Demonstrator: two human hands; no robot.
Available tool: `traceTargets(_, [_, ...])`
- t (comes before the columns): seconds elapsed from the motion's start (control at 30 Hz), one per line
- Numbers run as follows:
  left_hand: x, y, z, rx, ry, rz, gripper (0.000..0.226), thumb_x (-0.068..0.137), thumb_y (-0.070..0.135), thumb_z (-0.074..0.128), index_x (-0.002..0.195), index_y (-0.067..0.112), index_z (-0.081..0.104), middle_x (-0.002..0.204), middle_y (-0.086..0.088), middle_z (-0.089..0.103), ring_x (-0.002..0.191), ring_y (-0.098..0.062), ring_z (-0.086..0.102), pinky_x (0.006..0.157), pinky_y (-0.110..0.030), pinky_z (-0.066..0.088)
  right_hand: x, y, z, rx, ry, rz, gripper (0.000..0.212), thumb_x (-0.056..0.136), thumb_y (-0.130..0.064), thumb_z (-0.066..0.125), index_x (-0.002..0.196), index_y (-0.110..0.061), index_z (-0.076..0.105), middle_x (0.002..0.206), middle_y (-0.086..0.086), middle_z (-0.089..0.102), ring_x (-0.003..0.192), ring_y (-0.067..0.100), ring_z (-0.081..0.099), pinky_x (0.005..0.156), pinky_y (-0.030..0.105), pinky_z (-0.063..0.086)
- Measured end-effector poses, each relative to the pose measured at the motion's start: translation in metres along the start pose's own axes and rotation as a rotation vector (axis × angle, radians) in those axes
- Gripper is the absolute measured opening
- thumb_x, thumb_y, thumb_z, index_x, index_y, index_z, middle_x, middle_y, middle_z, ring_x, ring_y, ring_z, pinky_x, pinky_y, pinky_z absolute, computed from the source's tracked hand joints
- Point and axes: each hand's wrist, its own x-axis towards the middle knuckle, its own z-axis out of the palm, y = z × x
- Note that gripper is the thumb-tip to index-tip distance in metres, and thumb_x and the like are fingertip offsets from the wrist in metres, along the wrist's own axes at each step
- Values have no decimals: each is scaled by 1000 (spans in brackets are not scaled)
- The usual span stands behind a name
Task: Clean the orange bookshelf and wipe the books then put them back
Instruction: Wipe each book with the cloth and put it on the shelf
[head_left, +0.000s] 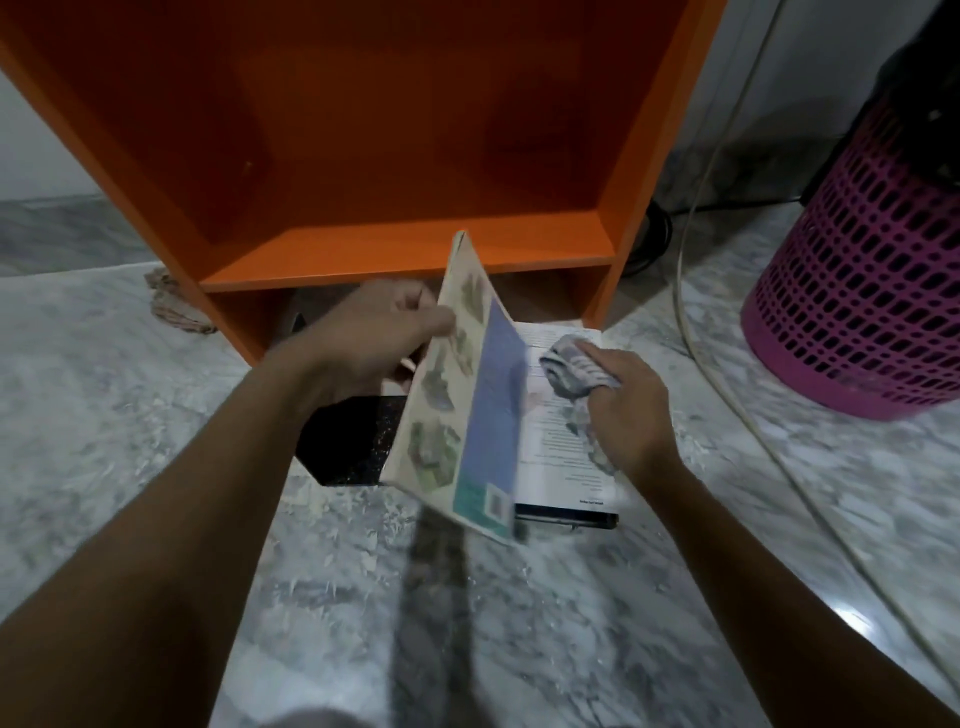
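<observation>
- Left hand (379, 332) pinches the book cover (457, 395) upright; a slip could drop it onto the cloth (571, 369).
- Right hand (628, 400) grips the cloth against the page (561, 457); hard rubbing may crease it.

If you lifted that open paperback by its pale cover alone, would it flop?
Probably: the pale illustrated cover looks like thin card, standing only because the left hand pinches it. The paperback seems slim, so likely light. Its pages may crease easily; the right hand holds a grey cloth down on them.
</observation>
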Motion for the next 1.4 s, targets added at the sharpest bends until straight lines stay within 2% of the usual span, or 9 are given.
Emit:
traceTargets(0.3, [9,34,71,397,29,156,31,83,5,67,64,14,44,56,-6,56,39,-16,59,35,-22,46,23,1,-31,69,136,-59,40,92,-14,49,127,-27,65,120,-4,66,112,9,60,100,37,49])
traceTargets(0.5, [20,-8,145,500,-22,179,40,83,2,62,61,19,33,77,-15,53,87,-38,61,63,-33,38,16,4,-44,174,174,-27,51,84,-7,41,127,-18,64,117,0,67,107,2,60,93,17,48])
traceTargets(0.63, [32,-25,164,528,-89,138,15,82,1,59,76,10,48,86,-15,56,85,-37,58,63,-33,40,10,7,-48,211,139,-65,47,81,-11,39,120,-25,61,96,-20,62,90,-16,59,79,4,45])
traceTargets(0.83, [44,-32,159,191,-98,50,18,94,18,55,87,3,61,72,-11,63,60,-22,60,54,-29,51,12,22,-40,94,100,-73,51,80,-16,40,124,-12,65,111,-5,62,97,-8,54,86,0,36])
traceTargets(0.93, [46,-34,132,137,134,90,14,98,25,54,91,14,61,77,-1,65,54,-6,53,50,-19,41,12,27,-34,0,142,-135,48,81,-8,43,124,-8,65,114,7,66,102,4,54,88,0,35])
traceTargets(1.03, [46,-59,93,308,560,44,14,95,29,56,104,21,63,100,-5,64,88,-20,61,73,-33,52,4,25,-24,-49,101,-236,49,82,-1,46,128,-8,61,117,10,61,96,11,57,81,8,47])
traceTargets(1.13, [42,-90,55,382,434,-183,21,96,29,55,105,13,66,102,-15,61,100,-25,58,95,-34,47,-14,5,-1,-52,-218,-163,66,81,8,54,136,-29,55,128,-8,48,110,16,53,78,28,57])
traceTargets(1.27, [25,-111,43,274,209,-190,23,98,21,56,81,10,68,81,-12,67,68,-14,56,58,-16,41,-22,-3,24,-427,-493,-625,82,63,5,78,133,-32,59,133,-3,56,118,25,52,82,36,51])
traceTargets(1.4, [22,-119,41,169,234,-210,28,97,27,59,77,11,69,82,-7,67,71,-14,56,61,-22,40,19,16,21,-455,-210,-299,67,81,6,56,138,-30,52,138,2,50,117,23,46,83,30,51])
